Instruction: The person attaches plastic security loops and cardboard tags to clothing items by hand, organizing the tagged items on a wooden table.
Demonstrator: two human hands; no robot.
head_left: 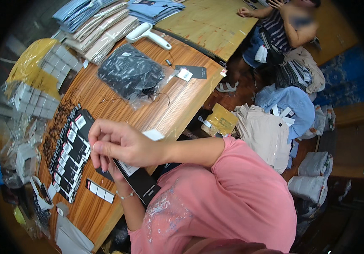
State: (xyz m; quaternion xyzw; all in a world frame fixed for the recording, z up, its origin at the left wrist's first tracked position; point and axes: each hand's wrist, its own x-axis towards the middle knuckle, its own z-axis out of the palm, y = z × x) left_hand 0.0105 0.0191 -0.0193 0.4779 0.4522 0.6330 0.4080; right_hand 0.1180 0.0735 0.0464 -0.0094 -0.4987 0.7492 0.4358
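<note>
My right hand (pixel 120 144) is in front of my body above the table, with thumb and forefinger pinched together. Whatever lies between those fingertips is too small to make out. Just beneath it, my left hand (pixel 115 174) is mostly covered; a beaded bracelet circles its wrist. It is closed on a black hang tag (pixel 146 186) that bears a white sticker. Close to both hands, a fanned row of black hang tags (pixel 70 156) with white stickers and black strings lies on the table. A short strip of white stickers (pixel 100 190) is beside the row.
On the wooden table (pixel 182 101) are a clear bag of black tags (pixel 131 74), a white lint roller (pixel 148 36) and stacked bagged garments (pixel 101 34). Small white boxes (pixel 57 63) stand left. A person (pixel 281 29) works at far right, near garment piles (pixel 266 131).
</note>
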